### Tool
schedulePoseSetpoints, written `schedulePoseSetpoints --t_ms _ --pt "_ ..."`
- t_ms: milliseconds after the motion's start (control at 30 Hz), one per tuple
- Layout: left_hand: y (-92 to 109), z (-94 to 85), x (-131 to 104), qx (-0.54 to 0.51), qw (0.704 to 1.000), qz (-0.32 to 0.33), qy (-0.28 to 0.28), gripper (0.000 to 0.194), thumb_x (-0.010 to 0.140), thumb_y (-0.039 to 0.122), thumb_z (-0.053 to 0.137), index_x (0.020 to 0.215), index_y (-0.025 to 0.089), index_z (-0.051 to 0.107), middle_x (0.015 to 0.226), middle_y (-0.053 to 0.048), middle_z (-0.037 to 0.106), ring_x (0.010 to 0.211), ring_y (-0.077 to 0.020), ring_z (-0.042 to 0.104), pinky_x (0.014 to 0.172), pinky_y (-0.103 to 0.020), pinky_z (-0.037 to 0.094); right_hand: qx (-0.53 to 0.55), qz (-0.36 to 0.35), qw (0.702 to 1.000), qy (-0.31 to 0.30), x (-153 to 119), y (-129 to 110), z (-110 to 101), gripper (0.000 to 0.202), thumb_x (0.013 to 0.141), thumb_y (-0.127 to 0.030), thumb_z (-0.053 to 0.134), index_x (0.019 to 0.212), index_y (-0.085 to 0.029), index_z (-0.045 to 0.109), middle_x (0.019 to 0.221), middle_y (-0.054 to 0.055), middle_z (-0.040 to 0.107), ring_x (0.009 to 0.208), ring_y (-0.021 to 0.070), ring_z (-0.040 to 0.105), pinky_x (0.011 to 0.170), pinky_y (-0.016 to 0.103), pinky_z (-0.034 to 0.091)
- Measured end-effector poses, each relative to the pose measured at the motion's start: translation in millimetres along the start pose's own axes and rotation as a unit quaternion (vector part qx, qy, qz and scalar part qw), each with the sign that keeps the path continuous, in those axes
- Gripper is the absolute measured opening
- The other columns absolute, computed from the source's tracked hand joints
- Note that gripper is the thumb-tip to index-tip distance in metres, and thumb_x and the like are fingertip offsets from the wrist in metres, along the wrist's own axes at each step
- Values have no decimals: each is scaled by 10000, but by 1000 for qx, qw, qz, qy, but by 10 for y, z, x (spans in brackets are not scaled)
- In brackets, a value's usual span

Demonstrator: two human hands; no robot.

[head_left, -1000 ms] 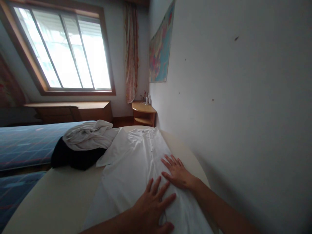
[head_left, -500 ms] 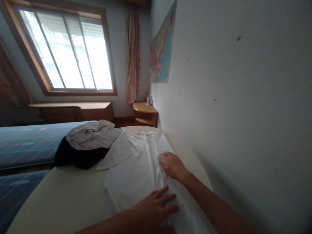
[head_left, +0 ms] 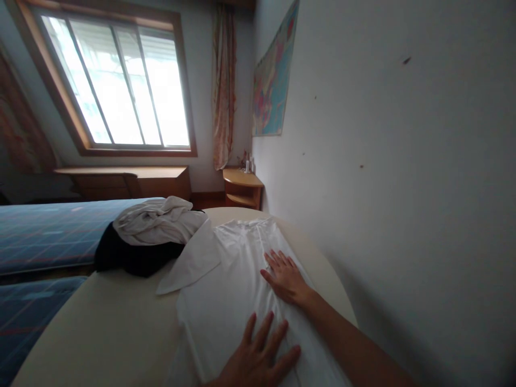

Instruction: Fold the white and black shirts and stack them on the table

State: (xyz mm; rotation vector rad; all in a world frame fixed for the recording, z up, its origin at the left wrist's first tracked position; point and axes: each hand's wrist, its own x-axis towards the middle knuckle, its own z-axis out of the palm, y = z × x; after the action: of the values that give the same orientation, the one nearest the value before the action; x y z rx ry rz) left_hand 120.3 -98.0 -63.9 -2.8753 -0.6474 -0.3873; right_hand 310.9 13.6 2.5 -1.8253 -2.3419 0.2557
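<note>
A white garment (head_left: 226,301) lies spread on a round cream table (head_left: 108,322), one sleeve pointing to the left. My left hand (head_left: 260,352) rests palm down on its near part, fingers spread and holding nothing. Farther along, near the front seam, my right hand (head_left: 284,277) lies flat on the cloth with its fingers extended. Small wrinkles run through the fabric around both hands.
A crumpled light grey cloth (head_left: 157,223) sits on a black cloth (head_left: 137,259) at the table's left edge. Beyond it is a blue plaid bed (head_left: 52,231). A white wall (head_left: 403,215) rises close on the right.
My left hand has turned so its fingers point more forward and spread wider. The fingers of my right hand have straightened on the cloth. The view has shifted slightly.
</note>
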Motion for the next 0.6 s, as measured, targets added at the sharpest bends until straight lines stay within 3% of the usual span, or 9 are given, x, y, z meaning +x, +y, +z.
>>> schedulePoseSetpoints --t_ms 100,200,233,333,433,533,600 --pt "67 -12 34 -20 1000 3 -4 591 1021 350 474 1558 347 227 1583 -117 350 1407 -352 404 1120 -559 347 -12 6 1000 -8 -71 42 -21 803 945 -738 122 1572 -260 275 1647 37 219 1520 274 121 1212 461 72" --pt "-24 -248 64 -122 990 -52 -42 624 949 481 562 1505 290 355 1585 -111 356 1419 -338 392 1106 -477 410 -24 20 999 7 -11 0 -52 791 957 -716 161 1527 -215 386 1600 94 338 1485 298 232 1194 458 149" --pt "-104 -352 64 -149 983 -98 -40 671 899 489 619 1488 274 381 1592 -104 348 1428 -328 378 1110 -453 417 -26 31 999 17 41 -35 -66 779 964 -701 182 1500 -192 428 1560 122 402 1453 305 299 1178 455 189" --pt "-494 -634 13 -122 958 -257 11 560 867 286 616 1410 270 483 1581 -70 376 1439 -303 361 1144 -477 375 -32 65 996 43 250 -167 -94 734 979 -660 224 1456 -164 477 1464 171 505 1376 317 405 1141 480 246" --pt "-980 -795 -133 -29 925 -375 64 405 887 191 540 1288 190 598 1488 -123 490 1361 -317 451 1134 -493 369 -39 46 997 51 454 -259 -62 715 981 -658 223 1493 -206 432 1576 134 366 1469 322 250 1174 527 146" --pt "-1319 -842 -327 8 902 -426 68 331 886 159 518 1191 167 647 1290 -131 629 1204 -302 566 1058 -462 440 -27 38 999 20 577 -257 22 750 960 -701 210 1545 -251 344 1644 81 227 1511 322 125 1190 529 82" --pt "-1408 -837 -437 16 900 -434 44 303 869 181 554 1151 158 662 1196 -133 662 1143 -312 588 1026 -462 458 -20 50 999 -1 611 -222 70 781 943 -731 202 1567 -269 285 1658 63 179 1516 331 92 1190 537 61"
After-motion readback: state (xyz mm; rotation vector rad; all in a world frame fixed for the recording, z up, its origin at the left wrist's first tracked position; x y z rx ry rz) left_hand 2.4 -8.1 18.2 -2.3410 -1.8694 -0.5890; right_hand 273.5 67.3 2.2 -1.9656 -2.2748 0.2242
